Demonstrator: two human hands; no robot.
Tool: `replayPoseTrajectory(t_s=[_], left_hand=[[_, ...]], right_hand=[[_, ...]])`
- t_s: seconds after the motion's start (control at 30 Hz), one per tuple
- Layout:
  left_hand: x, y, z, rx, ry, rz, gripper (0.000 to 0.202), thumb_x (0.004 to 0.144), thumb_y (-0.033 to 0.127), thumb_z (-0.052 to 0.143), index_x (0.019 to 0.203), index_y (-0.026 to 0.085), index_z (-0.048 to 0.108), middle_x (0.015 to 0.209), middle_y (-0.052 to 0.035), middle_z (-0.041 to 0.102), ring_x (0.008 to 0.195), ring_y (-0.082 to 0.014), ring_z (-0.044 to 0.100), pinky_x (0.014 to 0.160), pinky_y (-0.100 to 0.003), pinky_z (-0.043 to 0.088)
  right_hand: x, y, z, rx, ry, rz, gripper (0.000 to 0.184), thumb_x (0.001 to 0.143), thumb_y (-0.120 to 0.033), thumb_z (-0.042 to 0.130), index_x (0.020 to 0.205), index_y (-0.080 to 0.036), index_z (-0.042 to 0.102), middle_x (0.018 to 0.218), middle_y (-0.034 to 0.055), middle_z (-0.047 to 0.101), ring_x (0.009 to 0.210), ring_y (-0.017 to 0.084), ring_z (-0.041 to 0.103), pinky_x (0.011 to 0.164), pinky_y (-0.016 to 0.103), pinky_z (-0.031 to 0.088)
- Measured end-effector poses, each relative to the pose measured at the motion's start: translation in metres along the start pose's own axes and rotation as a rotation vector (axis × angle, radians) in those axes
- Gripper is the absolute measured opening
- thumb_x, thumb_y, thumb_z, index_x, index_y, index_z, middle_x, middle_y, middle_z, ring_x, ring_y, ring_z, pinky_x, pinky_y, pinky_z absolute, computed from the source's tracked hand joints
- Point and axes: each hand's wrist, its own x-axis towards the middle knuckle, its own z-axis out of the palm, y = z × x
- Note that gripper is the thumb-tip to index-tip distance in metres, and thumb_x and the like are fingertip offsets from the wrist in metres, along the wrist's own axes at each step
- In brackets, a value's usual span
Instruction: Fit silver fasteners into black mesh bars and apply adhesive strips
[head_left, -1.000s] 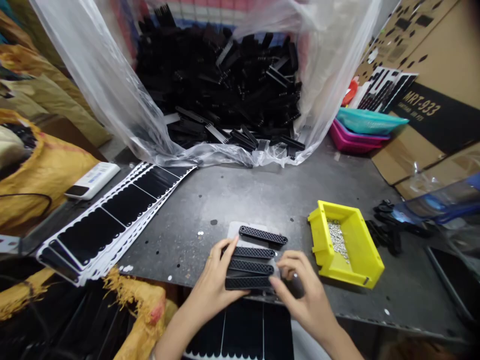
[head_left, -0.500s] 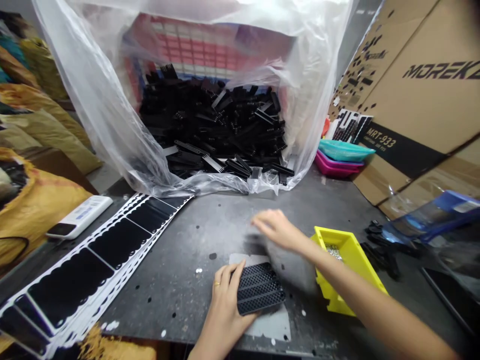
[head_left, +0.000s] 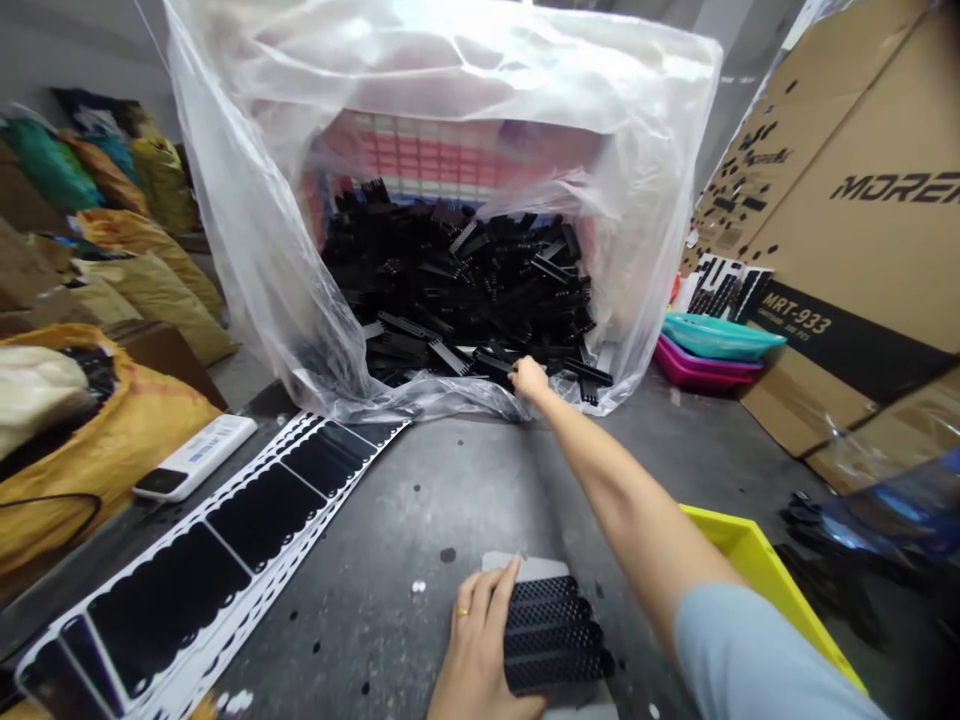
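My left hand [head_left: 484, 640], a ring on one finger, is closed around the left end of several black textured plastic strips [head_left: 555, 632] lying side by side. Under them is a thin grey plate [head_left: 536, 568] on the dark table. My right hand [head_left: 530, 380] reaches far forward to the front lip of a clear plastic bag [head_left: 247, 260]. Its fingers are pinched at the near edge of a heap of black plastic pieces [head_left: 465, 280], some with comb-like ends. What those fingertips hold, if anything, is hidden.
Printed black-and-white sheets [head_left: 247, 520] lie stacked at the left, beside a white device [head_left: 199, 455]. A yellow bin [head_left: 780, 580] stands under my right forearm. Teal and pink trays [head_left: 720, 345] sit before a large carton [head_left: 840, 260]. Small dots litter the table.
My right hand has gone from above the table forward to the bag's mouth, and its fingers have closed. My left hand stays on the strips. The view has shifted.
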Motion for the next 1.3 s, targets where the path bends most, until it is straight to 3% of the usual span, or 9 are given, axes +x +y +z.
replayPoseTrajectory(t_s=[0.13, 0.27, 0.4, 0.5, 0.67, 0.83, 1.0, 1.13, 1.3], left_hand=[[0.004, 0.017, -0.018, -0.074, -0.076, -0.064, 0.137, 0.065, 0.024, 0.093, 0.166, 0.037, 0.002, 0.157, -0.0165, 0.041, 0.145, -0.0412, 0.04, 0.119, -0.07, 0.035], [-0.006, 0.022, -0.054, -0.232, -0.031, -0.123, 0.183, 0.034, 0.046, 0.106, 0.161, 0.036, -0.026, 0.171, -0.024, 0.011, 0.157, -0.052, 0.016, 0.119, -0.077, 0.027], [-0.025, 0.024, -0.086, -0.309, -0.08, -0.151, 0.182, 0.034, 0.042, 0.106, 0.162, 0.035, -0.024, 0.174, -0.0227, 0.008, 0.158, -0.0484, 0.017, 0.122, -0.07, 0.027], [-0.025, 0.034, -0.081, -0.162, -0.145, -0.154, 0.172, 0.044, 0.052, 0.102, 0.163, 0.036, -0.021, 0.174, -0.0218, 0.005, 0.159, -0.0489, 0.009, 0.121, -0.074, 0.025], [0.0, 0.041, -0.045, 0.186, -0.174, 0.016, 0.151, 0.059, 0.056, 0.095, 0.166, 0.03, -0.008, 0.171, -0.0211, 0.016, 0.159, -0.0475, 0.01, 0.124, -0.073, 0.017], [0.014, 0.034, -0.036, 0.274, -0.115, 0.072, 0.118, 0.067, 0.05, 0.088, 0.162, 0.024, 0.023, 0.15, -0.0182, 0.046, 0.143, -0.0431, 0.04, 0.119, -0.067, 0.035], [0.015, 0.027, -0.043, 0.32, -0.075, 0.115, 0.099, 0.069, 0.046, 0.084, 0.153, 0.024, 0.037, 0.141, -0.0153, 0.053, 0.131, -0.0398, 0.048, 0.112, -0.063, 0.044], [0.016, 0.023, -0.043, 0.344, -0.074, 0.125, 0.094, 0.073, 0.05, 0.08, 0.152, 0.023, 0.038, 0.139, -0.0161, 0.053, 0.129, -0.0414, 0.049, 0.11, -0.066, 0.044], [0.017, 0.021, -0.042, 0.377, -0.067, 0.143, 0.091, 0.076, 0.054, 0.077, 0.151, 0.021, 0.038, 0.139, -0.0175, 0.052, 0.127, -0.0424, 0.049, 0.108, -0.067, 0.045]], right_hand=[[-0.051, 0.011, -0.051, 0.063, 0.014, -0.117, 0.032, 0.104, -0.03, 0.057, 0.134, -0.018, 0.063, 0.135, 0.0113, 0.065, 0.122, 0.024, 0.063, 0.105, 0.046, 0.054], [-0.194, 0.046, -0.088, 0.232, -0.118, -0.399, 0.033, 0.103, -0.03, 0.056, 0.134, -0.025, 0.067, 0.126, 0.0054, 0.072, 0.116, 0.022, 0.067, 0.105, 0.042, 0.054], [-0.354, 0.076, -0.058, 0.377, -0.307, -0.468, 0.04, 0.103, -0.027, 0.055, 0.141, -0.033, 0.062, 0.119, 0.0071, 0.07, 0.106, 0.02, 0.07, 0.089, 0.035, 0.062], [-0.412, 0.083, -0.008, 0.371, -0.101, -0.329, 0.043, 0.102, -0.023, 0.055, 0.144, -0.031, 0.059, 0.123, 0.0109, 0.063, 0.109, 0.021, 0.07, 0.09, 0.037, 0.063], [-0.408, 0.072, 0.037, 0.467, 0.12, 0.007, 0.063, 0.094, -0.036, 0.066, 0.152, -0.026, 0.043, 0.158, 0.0169, 0.038, 0.147, 0.032, 0.046, 0.117, 0.056, 0.046], [-0.371, 0.05, 0.047, 0.754, -0.073, 0.115, 0.074, 0.105, -0.053, 0.044, 0.167, -0.024, 0.014, 0.173, 0.0147, 0.022, 0.161, 0.027, 0.022, 0.128, 0.055, 0.026], [-0.344, 0.082, -0.015, 0.443, -0.048, -0.057, 0.053, 0.11, -0.039, 0.035, 0.162, -0.03, 0.032, 0.163, 0.0089, 0.046, 0.153, 0.022, 0.04, 0.123, 0.048, 0.039], [-0.317, 0.155, -0.075, -0.097, 0.004, 0.136, 0.044, 0.103, -0.013, 0.033, 0.134, -0.018, 0.064, 0.126, 0.0149, 0.068, 0.123, 0.027, 0.064, 0.11, 0.046, 0.047], [-0.297, 0.185, -0.063, -0.252, -0.211, 0.176, 0.034, 0.091, -0.018, 0.063, 0.124, -0.012, 0.07, 0.114, 0.0165, 0.067, 0.104, 0.028, 0.066, 0.097, 0.037, 0.05]])
